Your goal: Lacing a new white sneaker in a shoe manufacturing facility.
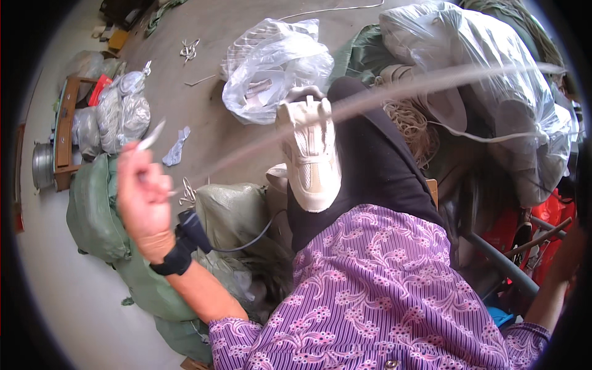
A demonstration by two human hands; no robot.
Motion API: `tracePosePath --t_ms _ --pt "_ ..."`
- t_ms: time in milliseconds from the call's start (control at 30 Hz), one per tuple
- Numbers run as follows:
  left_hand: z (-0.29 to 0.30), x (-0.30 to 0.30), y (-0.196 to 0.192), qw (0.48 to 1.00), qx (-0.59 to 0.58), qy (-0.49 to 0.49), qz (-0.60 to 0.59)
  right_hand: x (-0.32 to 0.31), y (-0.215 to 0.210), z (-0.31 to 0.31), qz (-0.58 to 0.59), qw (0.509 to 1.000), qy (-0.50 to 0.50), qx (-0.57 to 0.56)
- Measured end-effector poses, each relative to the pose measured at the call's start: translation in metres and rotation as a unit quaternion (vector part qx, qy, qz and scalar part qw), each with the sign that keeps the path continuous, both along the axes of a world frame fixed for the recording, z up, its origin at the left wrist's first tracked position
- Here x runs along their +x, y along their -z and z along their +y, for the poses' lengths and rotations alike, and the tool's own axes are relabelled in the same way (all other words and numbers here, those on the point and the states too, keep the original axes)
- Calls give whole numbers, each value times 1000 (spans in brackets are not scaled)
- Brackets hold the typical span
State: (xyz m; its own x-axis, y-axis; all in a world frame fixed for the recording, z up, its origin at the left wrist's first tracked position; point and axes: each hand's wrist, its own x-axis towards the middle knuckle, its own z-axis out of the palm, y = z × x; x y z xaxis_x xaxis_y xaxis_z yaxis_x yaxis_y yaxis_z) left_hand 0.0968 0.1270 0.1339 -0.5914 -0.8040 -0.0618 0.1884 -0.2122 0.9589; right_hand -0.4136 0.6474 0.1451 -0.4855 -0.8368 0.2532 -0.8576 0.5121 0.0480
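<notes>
A beige and white sneaker (316,176) rests on my dark-trousered thighs, toe toward me. Raised at the left, my left hand (145,197) is closed, with a dark strap round its wrist. A long pale lace (376,97), smeared by motion, runs from near its fingers across the sneaker toward the far right. Above the fingers pokes a white pointed tip (151,135); whether it belongs to the lace I cannot make out. At the right rim my right hand (572,250) is dark and mostly cut off, its fingers hidden.
Beyond the sneaker lies an open clear plastic bag (271,68). A big clear bag of shoes (493,68) fills the far right, beside a heap of cream laces (410,126). Green sacks (98,209) lie left. Metal tubing (502,262) stands near my right arm.
</notes>
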Motion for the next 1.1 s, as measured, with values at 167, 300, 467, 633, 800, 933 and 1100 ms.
tracePosePath --t_ms 167,300,467,633,800,933,1100 --pt "88 -56 27 924 -25 295 -242 173 31 -170 -276 955 -57 -97" --pt "102 -48 33 914 6 333 -233 275 80 -281 -475 800 -325 -168" --pt "97 -37 38 942 -16 277 -188 302 100 -291 -742 621 -225 -115" --pt "93 -8 60 954 -26 201 -220 294 111 -282 -674 710 -201 -27" --pt "99 -7 99 812 -449 158 -337 313 125 -282 -588 784 -190 -61" --pt "108 -36 103 861 -415 211 -207 318 129 -291 -601 780 -157 -72" --pt "111 -48 127 917 -313 184 -166 317 130 -298 -612 779 -111 -75"
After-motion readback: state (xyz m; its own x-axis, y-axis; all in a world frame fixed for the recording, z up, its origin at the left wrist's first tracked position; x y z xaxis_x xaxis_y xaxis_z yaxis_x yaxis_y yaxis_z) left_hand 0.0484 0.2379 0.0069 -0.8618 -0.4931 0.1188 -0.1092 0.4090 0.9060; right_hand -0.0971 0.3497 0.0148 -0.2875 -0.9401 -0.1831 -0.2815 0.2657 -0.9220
